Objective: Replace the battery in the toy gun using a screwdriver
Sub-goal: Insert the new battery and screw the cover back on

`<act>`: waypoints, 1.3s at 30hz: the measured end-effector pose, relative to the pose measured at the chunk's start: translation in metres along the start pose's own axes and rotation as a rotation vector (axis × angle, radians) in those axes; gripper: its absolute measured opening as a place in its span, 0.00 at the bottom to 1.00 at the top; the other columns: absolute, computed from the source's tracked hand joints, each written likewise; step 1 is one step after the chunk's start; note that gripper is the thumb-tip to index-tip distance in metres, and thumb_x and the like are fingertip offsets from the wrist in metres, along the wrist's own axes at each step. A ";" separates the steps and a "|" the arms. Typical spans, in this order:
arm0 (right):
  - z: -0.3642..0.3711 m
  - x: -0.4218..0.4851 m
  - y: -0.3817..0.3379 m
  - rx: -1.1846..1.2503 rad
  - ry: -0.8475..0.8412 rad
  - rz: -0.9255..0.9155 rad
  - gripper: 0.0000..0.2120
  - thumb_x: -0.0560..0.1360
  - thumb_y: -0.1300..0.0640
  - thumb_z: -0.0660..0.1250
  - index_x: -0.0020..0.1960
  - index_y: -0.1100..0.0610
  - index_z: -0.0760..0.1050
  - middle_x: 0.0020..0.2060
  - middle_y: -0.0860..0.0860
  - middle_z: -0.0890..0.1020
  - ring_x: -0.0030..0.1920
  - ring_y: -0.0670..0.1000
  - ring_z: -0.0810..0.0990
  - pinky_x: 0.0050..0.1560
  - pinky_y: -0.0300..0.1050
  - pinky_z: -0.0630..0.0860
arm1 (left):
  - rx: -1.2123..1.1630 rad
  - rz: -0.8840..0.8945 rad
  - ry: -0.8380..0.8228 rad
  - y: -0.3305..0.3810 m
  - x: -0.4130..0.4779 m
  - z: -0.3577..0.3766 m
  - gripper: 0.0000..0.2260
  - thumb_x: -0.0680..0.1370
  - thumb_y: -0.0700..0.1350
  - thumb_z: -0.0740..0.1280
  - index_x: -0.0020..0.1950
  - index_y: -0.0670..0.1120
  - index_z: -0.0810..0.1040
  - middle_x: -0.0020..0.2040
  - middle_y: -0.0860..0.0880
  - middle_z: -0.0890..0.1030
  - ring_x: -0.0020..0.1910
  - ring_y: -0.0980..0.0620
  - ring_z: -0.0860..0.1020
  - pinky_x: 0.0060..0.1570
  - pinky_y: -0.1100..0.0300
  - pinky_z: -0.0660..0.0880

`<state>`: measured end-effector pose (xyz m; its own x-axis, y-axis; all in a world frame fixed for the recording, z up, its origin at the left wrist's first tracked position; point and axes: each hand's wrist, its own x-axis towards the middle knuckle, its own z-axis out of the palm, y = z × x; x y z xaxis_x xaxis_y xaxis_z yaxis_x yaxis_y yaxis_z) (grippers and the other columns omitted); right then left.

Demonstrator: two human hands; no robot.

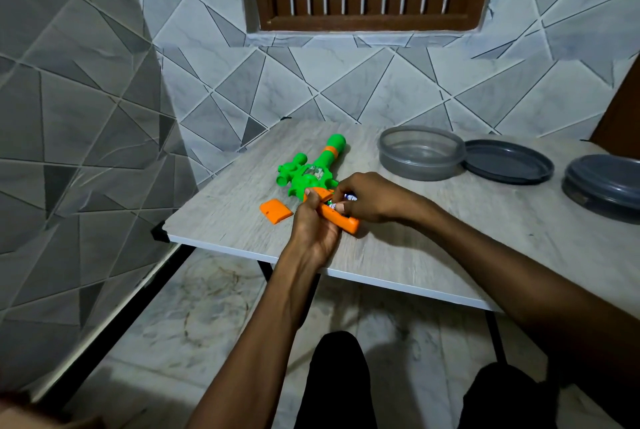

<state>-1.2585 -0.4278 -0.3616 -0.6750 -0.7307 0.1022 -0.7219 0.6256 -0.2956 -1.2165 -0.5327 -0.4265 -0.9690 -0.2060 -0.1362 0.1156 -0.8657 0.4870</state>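
The toy gun [311,172], bright green with an orange band behind its rounded muzzle and an orange grip [341,219], lies on the left part of the table [450,255]. Its muzzle points to the table's far edge, and the left hand [313,231] holds the grip at the near end. The battery [350,198] (only a small white-and-blue bit shows between the fingers) sits at the grip's open compartment, pinched by the right hand [374,200]. The battery cover [276,210], a small flat orange piece, lies loose on the table just left of the grip, nearer the table's left edge.
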 end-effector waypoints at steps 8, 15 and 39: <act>0.000 0.002 -0.001 0.119 0.112 0.101 0.11 0.64 0.59 0.78 0.46 0.51 0.85 0.45 0.52 0.86 0.48 0.50 0.82 0.49 0.43 0.77 | 0.001 0.007 -0.067 0.001 -0.001 -0.001 0.25 0.85 0.51 0.49 0.74 0.34 0.61 0.42 0.35 0.83 0.39 0.43 0.85 0.53 0.46 0.73; -0.009 0.006 -0.001 0.140 0.092 0.147 0.10 0.59 0.59 0.81 0.37 0.49 0.83 0.38 0.50 0.84 0.43 0.46 0.80 0.41 0.39 0.73 | -0.020 0.002 -0.081 0.001 -0.001 -0.003 0.26 0.85 0.52 0.49 0.74 0.34 0.60 0.47 0.33 0.82 0.45 0.40 0.83 0.51 0.45 0.74; -0.017 -0.005 -0.004 0.941 0.121 0.367 0.17 0.78 0.73 0.56 0.65 0.65 0.70 0.39 0.57 0.78 0.33 0.49 0.77 0.34 0.37 0.77 | -0.080 -0.034 -0.042 0.000 -0.001 0.001 0.24 0.84 0.54 0.47 0.62 0.34 0.68 0.44 0.34 0.83 0.39 0.41 0.83 0.50 0.47 0.74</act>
<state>-1.2553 -0.4221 -0.3447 -0.8794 -0.4717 -0.0646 -0.0904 0.2986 -0.9501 -1.2155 -0.5322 -0.4258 -0.9808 -0.1578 -0.1144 0.0976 -0.9058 0.4122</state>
